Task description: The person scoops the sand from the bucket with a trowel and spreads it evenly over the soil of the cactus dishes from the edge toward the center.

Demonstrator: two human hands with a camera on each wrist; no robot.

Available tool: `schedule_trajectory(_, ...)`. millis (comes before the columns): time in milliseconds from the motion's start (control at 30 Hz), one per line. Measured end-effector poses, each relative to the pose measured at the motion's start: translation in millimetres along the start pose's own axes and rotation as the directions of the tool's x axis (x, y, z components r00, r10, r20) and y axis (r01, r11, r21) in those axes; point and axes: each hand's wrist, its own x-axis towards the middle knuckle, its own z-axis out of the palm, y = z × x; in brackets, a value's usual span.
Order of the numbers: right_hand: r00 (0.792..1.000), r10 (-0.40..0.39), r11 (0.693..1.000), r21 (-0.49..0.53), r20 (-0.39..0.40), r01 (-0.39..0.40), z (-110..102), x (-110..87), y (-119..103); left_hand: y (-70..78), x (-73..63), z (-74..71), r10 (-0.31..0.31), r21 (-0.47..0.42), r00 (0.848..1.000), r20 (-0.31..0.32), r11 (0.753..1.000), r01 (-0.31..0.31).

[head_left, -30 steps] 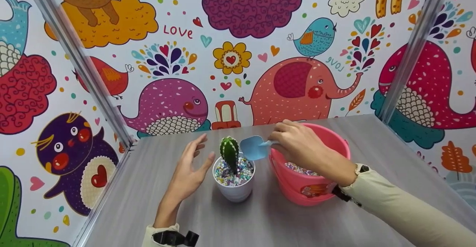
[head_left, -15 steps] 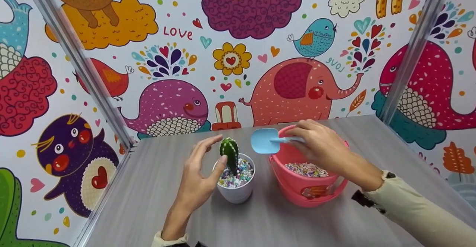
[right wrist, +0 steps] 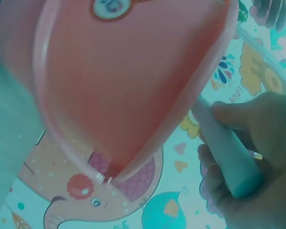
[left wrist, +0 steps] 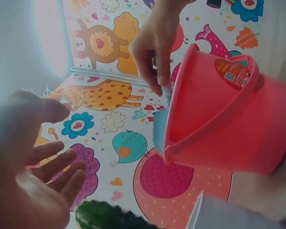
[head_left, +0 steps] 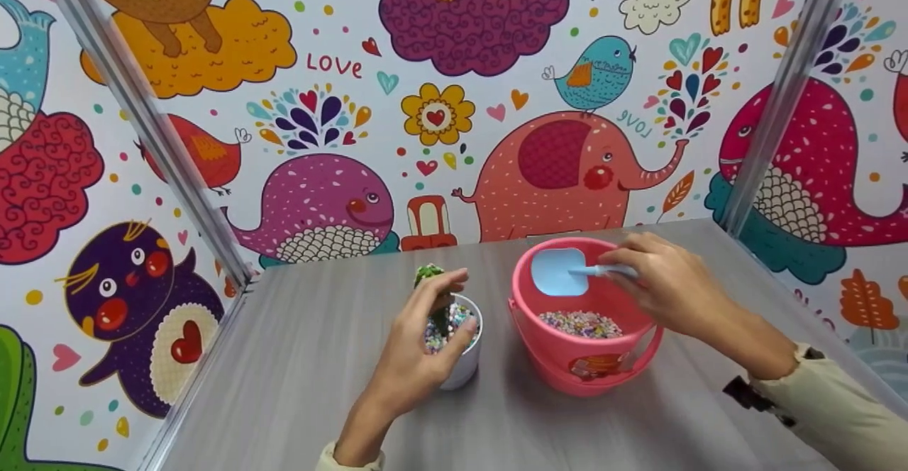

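Note:
My right hand [head_left: 670, 283] grips the handle [right wrist: 229, 150] of a light blue toy shovel [head_left: 559, 272]. The shovel's blade is over the pink bucket [head_left: 550, 368], in which small pastel pebbles [head_left: 578, 323] lie at the bottom. Left of the bucket, a green cactus [head_left: 428, 272] stands in a white pot [head_left: 464, 370] among similar coloured pebbles. In front of the pot, my left hand [head_left: 415, 354] holds nothing, its fingers and thumb spread apart close to the cactus and hiding part of it. The left wrist view shows this hand beside the cactus top [left wrist: 102, 215].
A grey wood-grain table [head_left: 284, 357] carries the pot and bucket side by side. Walls printed with cartoon animals [head_left: 567, 173] enclose the back and sides, with metal corner posts [head_left: 787, 116] at left and right. The bucket's handle [head_left: 645, 357] hangs down at its front.
My right hand has carried the shovel rightward from beside the cactus to over the bucket. My left hand has moved right, from beside the pot to in front of the cactus.

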Motion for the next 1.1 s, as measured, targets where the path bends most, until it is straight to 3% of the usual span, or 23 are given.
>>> schedule_trajectory(167, 0.992, 0.055, 0.998, -0.026, 0.116, -0.052, -1.3, 0.1, 11.0, -0.2, 5.3, 18.4, -0.020, -0.005, 0.996, 0.089, 1.000, 0.021)
schedule_trajectory(333, 0.966, 0.062, 0.998, -0.032, 0.249, -0.056, 1.6, 4.0, 18.6, -9.3, 12.6, 38.2, -0.106, 0.070, 0.973, 0.207, 0.993, 0.094)
schedule_trajectory(433, 0.949, 0.055, 0.998, -0.031, 0.310, -0.048, 5.0, 6.7, 22.1, -16.1, 16.1, 51.5, -0.155, 0.083, 0.959, 0.235, 0.987, 0.139)
schedule_trajectory(567, 0.930, 0.049, 0.999, -0.031, 0.364, -0.041, 11.2, 11.8, 23.3, -25.9, 20.4, 69.7, -0.178, 0.070, 0.962, 0.208, 0.983, 0.167)
schedule_trajectory(667, 0.923, 0.036, 0.999, -0.050, 0.384, -0.018, 14.3, 15.3, 21.6, -34.9, 23.8, 83.1, -0.156, 0.060, 0.976, 0.150, 0.987, 0.148)
schedule_trajectory(767, 0.915, 0.024, 0.996, -0.083, 0.402, 0.011, 15.3, 18.5, 17.8, -43.5, 26.4, 94.1, -0.139, 0.014, 0.986, 0.092, 0.990, 0.138)
schedule_trajectory(867, 0.901, 0.060, 0.991, -0.132, 0.431, -0.003, 15.7, 21.6, 12.0, -49.6, 27.5, 101.4, -0.150, -0.056, 0.987, 0.063, 0.987, 0.153)
schedule_trajectory(1000, 0.889, 0.123, 0.965, -0.263, 0.440, -0.004, 19.5, 24.3, 3.0, -52.4, 26.5, 107.4, -0.192, -0.159, 0.979, 0.066, 0.967, 0.200)
schedule_trajectory(1100, 0.897, 0.130, 0.925, -0.378, 0.423, 0.045, 26.2, 24.8, -2.5, -53.4, 25.8, 111.8, -0.208, -0.224, 0.976, 0.070, 0.950, 0.218)
